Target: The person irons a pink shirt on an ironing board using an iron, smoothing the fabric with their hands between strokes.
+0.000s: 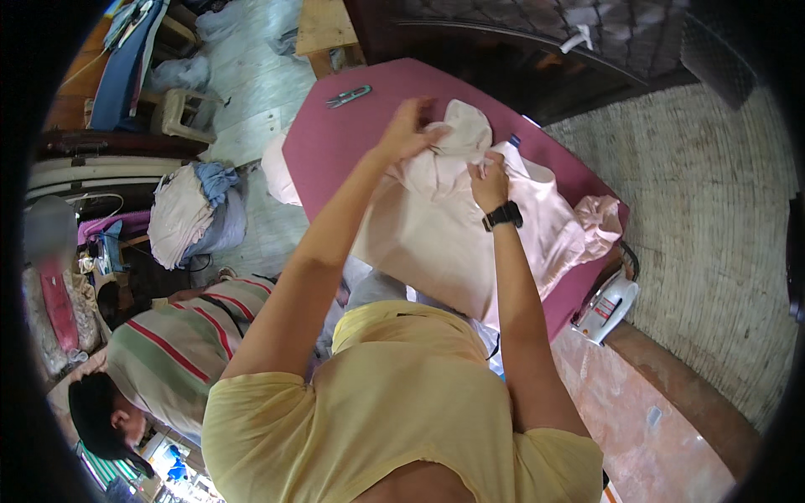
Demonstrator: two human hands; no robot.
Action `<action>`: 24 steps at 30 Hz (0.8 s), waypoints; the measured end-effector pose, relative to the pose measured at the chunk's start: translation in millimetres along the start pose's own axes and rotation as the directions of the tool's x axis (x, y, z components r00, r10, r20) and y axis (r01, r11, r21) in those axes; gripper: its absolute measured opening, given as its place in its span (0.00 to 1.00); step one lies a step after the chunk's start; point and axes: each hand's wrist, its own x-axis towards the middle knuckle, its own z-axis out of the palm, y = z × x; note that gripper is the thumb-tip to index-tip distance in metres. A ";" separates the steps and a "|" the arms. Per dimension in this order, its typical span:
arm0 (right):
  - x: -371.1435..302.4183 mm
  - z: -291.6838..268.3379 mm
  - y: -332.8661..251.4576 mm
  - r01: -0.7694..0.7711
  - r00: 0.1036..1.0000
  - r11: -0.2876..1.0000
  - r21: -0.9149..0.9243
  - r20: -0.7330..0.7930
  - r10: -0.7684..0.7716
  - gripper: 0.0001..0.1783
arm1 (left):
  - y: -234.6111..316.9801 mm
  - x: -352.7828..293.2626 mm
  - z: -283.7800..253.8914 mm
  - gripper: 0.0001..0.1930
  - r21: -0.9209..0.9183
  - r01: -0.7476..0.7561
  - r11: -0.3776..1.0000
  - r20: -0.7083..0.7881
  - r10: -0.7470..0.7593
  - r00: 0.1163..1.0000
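Note:
A pale pink blouse (436, 230) with gathered, puffed sleeves lies spread on a maroon padded board (327, 138). My left hand (408, 132) is at the blouse's far left sleeve, thumb and fingers apart, slightly blurred, with the thumb side against the cloth. My right hand (489, 184), with a dark watch on its wrist, has its fingers closed on the fabric near the neckline. A small dark blue label (514, 140) shows just beyond it. The other sleeve (599, 225) lies bunched at the board's right edge.
Teal-handled thread snips (348, 96) lie on the board's far left. A white iron (608, 308) stands off the right edge. At the left, a person in a striped shirt (180, 339) bends low. Bundled cloth (180, 214), a stool (183, 113) and a wooden bench (325, 29) stand around.

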 end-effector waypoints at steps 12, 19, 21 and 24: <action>65.7 -17.9 -44.7 -0.043 0.997 0.802 0.595 -0.019 0.068 0.11 | 31.0 -4.0 -186.6 0.14 0.044 -0.078 0.996 -0.709 0.086 0.700; 116.7 49.6 -24.0 -0.358 0.933 0.686 0.634 0.220 0.283 0.22 | -110.3 -7.4 -229.7 0.20 0.606 0.401 0.687 -0.745 0.312 0.590; 118.4 51.2 -14.4 -0.276 0.961 0.817 0.506 0.144 0.235 0.28 | -73.0 9.7 -202.9 0.19 0.587 0.049 0.808 -0.509 0.321 0.798; 116.6 57.6 -16.4 -0.203 0.979 0.912 0.356 0.068 0.192 0.28 | -60.9 18.0 -168.5 0.16 0.583 -0.221 0.782 -0.053 0.309 0.950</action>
